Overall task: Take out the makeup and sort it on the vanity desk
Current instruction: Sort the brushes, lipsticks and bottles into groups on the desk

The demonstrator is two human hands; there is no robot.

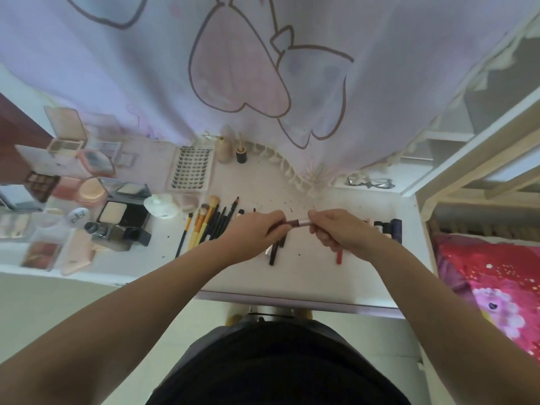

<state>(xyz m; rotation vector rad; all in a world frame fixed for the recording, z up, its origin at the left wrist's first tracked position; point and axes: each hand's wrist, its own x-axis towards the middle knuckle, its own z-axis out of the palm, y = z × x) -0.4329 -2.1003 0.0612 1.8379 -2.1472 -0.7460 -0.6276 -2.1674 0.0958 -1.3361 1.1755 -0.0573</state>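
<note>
maroon lip pencil (295, 223) pinched by both hands.

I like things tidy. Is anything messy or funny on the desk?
Yes. Small dark specks and crumbs are scattered over the white desk behind both hands, like spilled bits. The brushes lie in a neat row beside them.

Printed curtain (263, 68), white shelving (482, 159), pale floor (58, 302)

Pastel cloth over a white surface (306, 276)

At twelve o'clock a lilac curtain (394, 68) bears a pink bow outlined in brown; at three o'clock lies a red floral bedcover (491, 276); yellow-handled brushes (201, 226) lie at nine.
</note>
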